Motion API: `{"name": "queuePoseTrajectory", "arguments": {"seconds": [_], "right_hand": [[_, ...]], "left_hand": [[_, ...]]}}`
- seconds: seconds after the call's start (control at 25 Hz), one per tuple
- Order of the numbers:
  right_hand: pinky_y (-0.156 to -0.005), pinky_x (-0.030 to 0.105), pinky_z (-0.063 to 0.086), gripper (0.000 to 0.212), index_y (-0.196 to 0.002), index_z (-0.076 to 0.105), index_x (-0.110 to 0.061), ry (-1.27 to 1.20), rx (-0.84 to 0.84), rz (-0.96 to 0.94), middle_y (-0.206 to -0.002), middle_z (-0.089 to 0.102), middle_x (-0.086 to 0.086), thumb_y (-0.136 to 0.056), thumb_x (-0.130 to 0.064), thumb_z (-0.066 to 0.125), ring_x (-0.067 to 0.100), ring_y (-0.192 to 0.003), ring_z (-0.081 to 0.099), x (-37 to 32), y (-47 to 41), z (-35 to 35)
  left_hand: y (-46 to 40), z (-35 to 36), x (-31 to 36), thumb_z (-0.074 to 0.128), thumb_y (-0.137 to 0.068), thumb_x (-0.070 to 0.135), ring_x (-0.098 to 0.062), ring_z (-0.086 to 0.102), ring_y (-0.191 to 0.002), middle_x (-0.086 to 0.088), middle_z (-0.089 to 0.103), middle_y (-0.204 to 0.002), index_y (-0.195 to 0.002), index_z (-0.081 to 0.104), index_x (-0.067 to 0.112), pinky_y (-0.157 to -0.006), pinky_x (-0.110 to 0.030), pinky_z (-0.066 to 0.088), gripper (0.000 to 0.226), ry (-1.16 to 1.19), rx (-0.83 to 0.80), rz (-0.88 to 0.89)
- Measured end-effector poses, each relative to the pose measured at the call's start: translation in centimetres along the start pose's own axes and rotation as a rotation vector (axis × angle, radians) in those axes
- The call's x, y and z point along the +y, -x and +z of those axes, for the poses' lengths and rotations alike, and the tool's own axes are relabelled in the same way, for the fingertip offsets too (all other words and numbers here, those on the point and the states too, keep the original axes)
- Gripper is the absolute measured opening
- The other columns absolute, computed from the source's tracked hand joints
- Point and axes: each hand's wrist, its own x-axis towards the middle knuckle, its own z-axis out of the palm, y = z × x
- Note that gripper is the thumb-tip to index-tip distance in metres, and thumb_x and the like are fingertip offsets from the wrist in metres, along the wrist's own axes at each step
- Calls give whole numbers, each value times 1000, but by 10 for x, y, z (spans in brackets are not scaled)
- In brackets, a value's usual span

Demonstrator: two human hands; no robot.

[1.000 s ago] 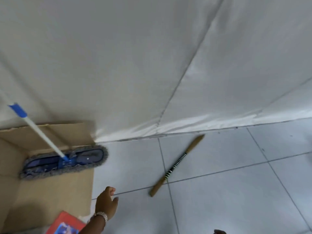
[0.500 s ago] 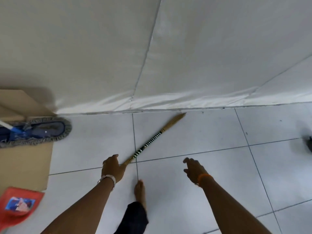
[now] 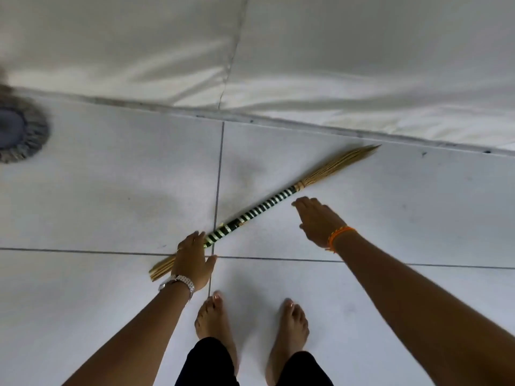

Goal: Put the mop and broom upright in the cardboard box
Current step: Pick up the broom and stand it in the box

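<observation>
The broom point(image 3: 259, 207) lies diagonally on the white tiled floor, its straw tip pointing toward the wall at upper right and its middle wrapped in black-and-white stripes. My left hand point(image 3: 192, 260) is down on its lower end, fingers curved over the far side and thumb on the near side. My right hand point(image 3: 320, 218) hovers palm down, fingers apart, just beside the striped part without touching it. A grey fringed edge of the mop head point(image 3: 19, 132) shows at the far left. The cardboard box is out of view.
A white fabric-covered wall point(image 3: 306, 65) meets the floor just beyond the broom tip. My two bare feet point(image 3: 250, 327) stand on the tiles directly below the broom.
The view has swung right and down, so the box and most of the mop have left the frame. Both hands have moved closer to the broom, and my left hand now covers its lower end.
</observation>
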Motion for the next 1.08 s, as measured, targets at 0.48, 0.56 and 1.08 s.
{"name": "queuePoseTrajectory", "arguments": {"seconds": [0.48, 0.56, 1.08], "right_hand": [[-88, 44, 51, 40, -118, 54, -10, 406, 167, -204, -117, 59, 12, -81, 2, 60, 31, -106, 57, 42, -141, 115], [-83, 43, 54, 40, -117, 53, -9, 397, 122, -203, -117, 58, 13, -80, 3, 62, 29, -104, 58, 38, -132, 111], [-56, 28, 39, 30, -104, 57, -38, -89, 219, -4, -100, 51, -11, -83, -23, 71, 16, -89, 57, -110, 172, -203]], "left_hand": [[-79, 105, -77, 86, -65, 2, -28, 64, -81, -13, 64, -101, -108, 64, 8, -63, -37, 58, 49, -357, 204, 135], [-68, 91, -75, 82, -70, 2, -24, 63, -82, -9, 65, -101, -107, 64, 11, -66, -34, 57, 41, -355, 213, 127], [217, -324, 94, 49, -83, 62, -38, -3, -156, -22, 18, -164, -154, 24, 6, -125, -50, -12, 94, 2, 976, -339]]}}
